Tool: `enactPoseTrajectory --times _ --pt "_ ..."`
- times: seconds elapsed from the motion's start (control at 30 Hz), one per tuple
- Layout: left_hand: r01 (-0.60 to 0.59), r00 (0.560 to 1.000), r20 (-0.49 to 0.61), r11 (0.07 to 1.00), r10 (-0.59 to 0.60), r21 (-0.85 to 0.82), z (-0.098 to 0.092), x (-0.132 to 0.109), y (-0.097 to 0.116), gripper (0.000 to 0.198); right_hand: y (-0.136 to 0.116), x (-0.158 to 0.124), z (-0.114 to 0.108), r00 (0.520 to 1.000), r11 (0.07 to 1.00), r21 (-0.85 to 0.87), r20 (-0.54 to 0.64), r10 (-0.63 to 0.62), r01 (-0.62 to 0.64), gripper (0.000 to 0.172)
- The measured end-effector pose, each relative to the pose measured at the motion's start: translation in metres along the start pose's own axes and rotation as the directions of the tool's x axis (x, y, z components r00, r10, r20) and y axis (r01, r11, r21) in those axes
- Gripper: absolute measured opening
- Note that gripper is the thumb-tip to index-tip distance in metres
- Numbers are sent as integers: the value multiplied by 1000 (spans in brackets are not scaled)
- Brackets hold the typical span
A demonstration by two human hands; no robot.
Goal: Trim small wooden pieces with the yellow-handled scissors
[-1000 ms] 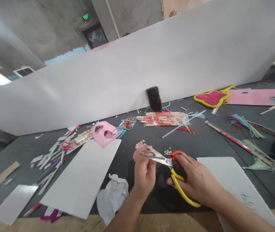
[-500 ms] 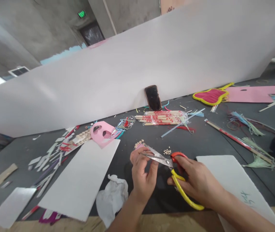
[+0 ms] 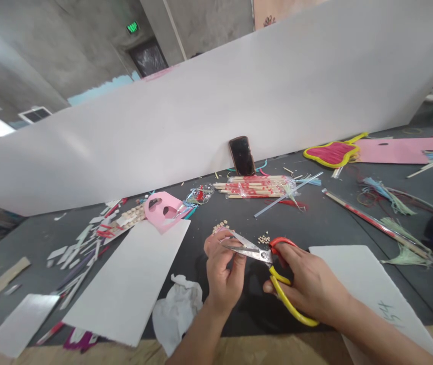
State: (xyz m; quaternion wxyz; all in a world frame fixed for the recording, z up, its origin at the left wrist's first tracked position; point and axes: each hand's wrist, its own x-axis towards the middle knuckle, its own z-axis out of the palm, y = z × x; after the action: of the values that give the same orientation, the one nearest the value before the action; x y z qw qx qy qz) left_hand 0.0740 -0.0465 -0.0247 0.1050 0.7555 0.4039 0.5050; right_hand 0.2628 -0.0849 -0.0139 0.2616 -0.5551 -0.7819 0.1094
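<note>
My right hand (image 3: 310, 281) is wrapped round a pair of scissors (image 3: 264, 255) with one red and one yellow handle. The blades are parted and point left, reaching my left hand (image 3: 224, 274). Its fingers are closed in a pinch at the blades. What they hold is too small or hidden to make out. A bit of pink (image 3: 221, 232) shows just past the fingertips; I cannot tell whether it is held. Small pale wooden pieces lie in one pile (image 3: 222, 224) beyond my left hand and another pile (image 3: 264, 238) beyond the scissors.
White boards lie left (image 3: 129, 284) and right (image 3: 348, 263). Crumpled tissue (image 3: 180, 309) is beside my left forearm. Further back are a pink mask-like cutout (image 3: 163, 210), bagged sticks (image 3: 258, 186) and a phone (image 3: 242, 156) leaning on the white partition (image 3: 186, 116). Tassels (image 3: 393, 195) lie at right.
The view has shifted slightly. My hands and the scissors hold nearly the same pose, with the blades still parted at my left fingers. Less of the pink bit shows.
</note>
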Motion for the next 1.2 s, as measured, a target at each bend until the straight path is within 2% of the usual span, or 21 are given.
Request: enactPoseTrajectory --times 0.13,0.23,0.37,0.6,0.87,1.0,1.2 --pt "25 1000 7 1000 -25 -7 1 -1 0 10 2 -3 1 999 999 13 20 -37 37 50" --pt "59 998 26 998 -59 -3 -1 -1 4 12 -2 -5 -3 997 1000 28 74 -16 14 43" --pt "43 998 38 999 -44 32 -3 1 9 14 -7 -5 -6 991 998 58 131 25 -33 36" --pt "31 999 -12 998 -30 60 2 3 6 10 0 0 -4 995 998 11 75 66 -67 41" --pt "-9 999 34 999 7 51 2 1 3 15 -2 -1 -4 1000 1000 16 18 -7 6 49" --pt "0 997 79 998 -5 66 1 3 5 17 3 -1 0 999 1000 22 35 15 -15 46" --pt "13 997 82 998 -18 67 1 3 8 17 -1 -4 -3 994 999 38 100 33 -37 36"
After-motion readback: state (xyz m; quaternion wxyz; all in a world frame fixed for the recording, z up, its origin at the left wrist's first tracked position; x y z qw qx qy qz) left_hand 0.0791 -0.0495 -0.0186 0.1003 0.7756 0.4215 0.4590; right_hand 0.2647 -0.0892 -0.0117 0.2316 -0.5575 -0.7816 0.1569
